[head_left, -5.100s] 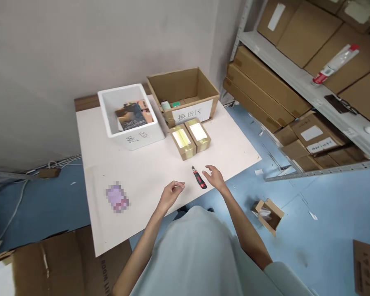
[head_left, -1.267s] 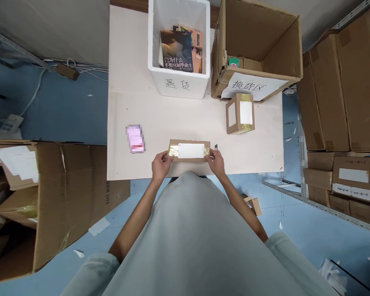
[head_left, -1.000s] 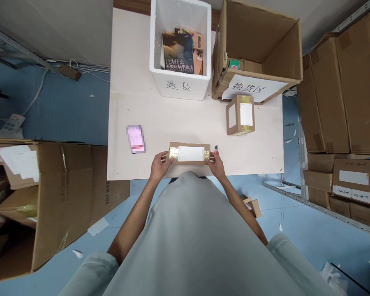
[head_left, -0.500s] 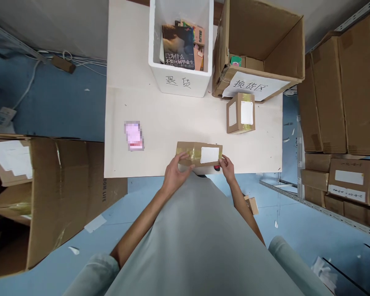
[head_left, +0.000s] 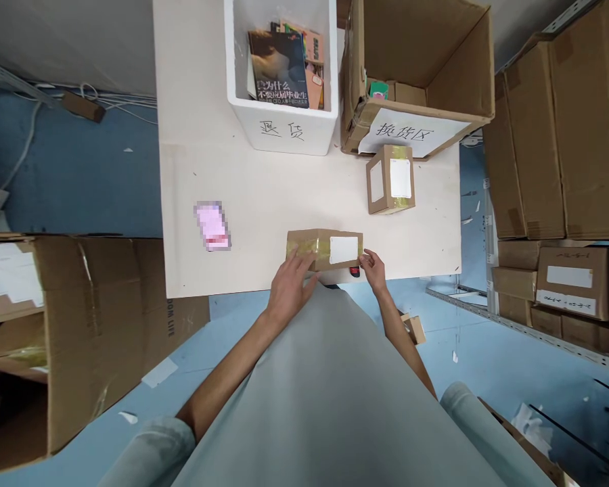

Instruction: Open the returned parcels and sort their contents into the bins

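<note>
A small brown cardboard box (head_left: 322, 241), with yellowish tape and a white label, lies near the table's front edge. My left hand (head_left: 290, 281) rests on its left front part, fingers stretched out across the tape and the thumb apart. At the box's right end my right hand (head_left: 373, 269) has thumb and fingers bent together at the corner, pinching it. A small red and black object (head_left: 354, 272) shows just below that corner; its kind is unclear.
On the table (head_left: 254, 193) stand another taped box (head_left: 392, 181), a white bin (head_left: 284, 128) of books and a large open carton (head_left: 421, 111). A blurred pink item (head_left: 213, 224) lies left. Cartons (head_left: 568, 281) fill shelving at right; a big carton (head_left: 99, 318) stands left.
My left hand has loosened from around the box; its fingers now lie flatter on the tape. My right hand stays at the right corner. The view has shifted slightly.
</note>
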The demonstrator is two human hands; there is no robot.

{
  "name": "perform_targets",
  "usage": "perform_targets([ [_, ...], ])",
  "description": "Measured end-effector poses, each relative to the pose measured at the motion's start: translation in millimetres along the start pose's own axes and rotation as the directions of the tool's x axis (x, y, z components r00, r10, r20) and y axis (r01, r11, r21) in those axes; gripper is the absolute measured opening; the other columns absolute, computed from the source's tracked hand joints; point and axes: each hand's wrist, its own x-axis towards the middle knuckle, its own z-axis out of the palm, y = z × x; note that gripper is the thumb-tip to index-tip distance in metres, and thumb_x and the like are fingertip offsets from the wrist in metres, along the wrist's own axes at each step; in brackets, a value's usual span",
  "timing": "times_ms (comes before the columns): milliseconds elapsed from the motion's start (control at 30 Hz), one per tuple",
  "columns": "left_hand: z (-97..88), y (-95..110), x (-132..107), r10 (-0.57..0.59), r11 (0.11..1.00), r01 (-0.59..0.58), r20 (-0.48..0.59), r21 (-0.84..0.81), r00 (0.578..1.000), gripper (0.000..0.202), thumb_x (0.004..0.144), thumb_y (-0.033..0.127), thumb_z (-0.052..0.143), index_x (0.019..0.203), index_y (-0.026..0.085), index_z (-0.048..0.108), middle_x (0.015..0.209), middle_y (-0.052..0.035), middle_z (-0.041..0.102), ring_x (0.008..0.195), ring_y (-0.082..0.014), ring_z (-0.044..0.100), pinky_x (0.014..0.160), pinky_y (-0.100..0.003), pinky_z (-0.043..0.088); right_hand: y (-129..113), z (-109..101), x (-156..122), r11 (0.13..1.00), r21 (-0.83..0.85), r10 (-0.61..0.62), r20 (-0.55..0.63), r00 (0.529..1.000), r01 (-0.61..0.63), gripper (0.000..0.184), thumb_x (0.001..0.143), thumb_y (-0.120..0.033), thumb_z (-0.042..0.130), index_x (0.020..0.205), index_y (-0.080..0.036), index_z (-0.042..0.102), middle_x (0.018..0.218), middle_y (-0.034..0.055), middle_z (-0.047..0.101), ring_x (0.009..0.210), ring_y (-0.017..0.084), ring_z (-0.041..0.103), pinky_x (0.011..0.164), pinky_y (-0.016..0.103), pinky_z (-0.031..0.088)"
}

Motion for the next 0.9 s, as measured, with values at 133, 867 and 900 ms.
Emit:
perform_targets([
  [133,-7.2,-27.8,5.5,-0.072,0.996,0.076,-0.091,0.036,0.993,0.038,0.108,0.043,0.060,0.141,0.027,0.069,0.141,-0.0128,0.069,0.165,-0.0412,0.037,0.129,-0.058,0.042,-17.2,12.7,-2.9,0.999,-0.032,-0.013,0.052,0.999,0.014,0.062,0.090,-0.066,0.072,0.129,-0.019,0.071,0.122,0.0152,0.082,0.114,0.031,0.078,0.104,0.049,0.063],
  [867,-60.8,-178.2,-7.3,-0.481,0.871,0.486,-0.328,-0.073,0.813,0.026,0.097,0.047,0.060,0.103,0.023,0.068,0.110,-0.0095,0.079,0.107,-0.0289,0.073,0.103,-0.044,0.057,-170.6,154.7,-81.8,0.541,-0.580,-0.461,0.401,0.792,0.609,0.039,0.117,-0.051,0.049,0.115,-0.020,0.073,0.114,0.0140,0.075,0.099,0.026,0.072,0.080,0.032,0.058],
  [900,-59.4,-179.8,-7.3,-0.487,0.872,0.471,-0.320,-0.130,0.813,0.028,0.096,0.049,0.062,0.103,0.023,0.068,0.107,-0.0090,0.079,0.104,-0.0274,0.073,0.101,-0.043,0.057,-169.6,153.2,-78.0,0.556,-0.591,-0.442,0.385,0.810,0.584,0.038,0.116,-0.050,0.050,0.121,-0.020,0.072,0.116,0.0141,0.075,0.099,0.027,0.072,0.079,0.033,0.059],
])
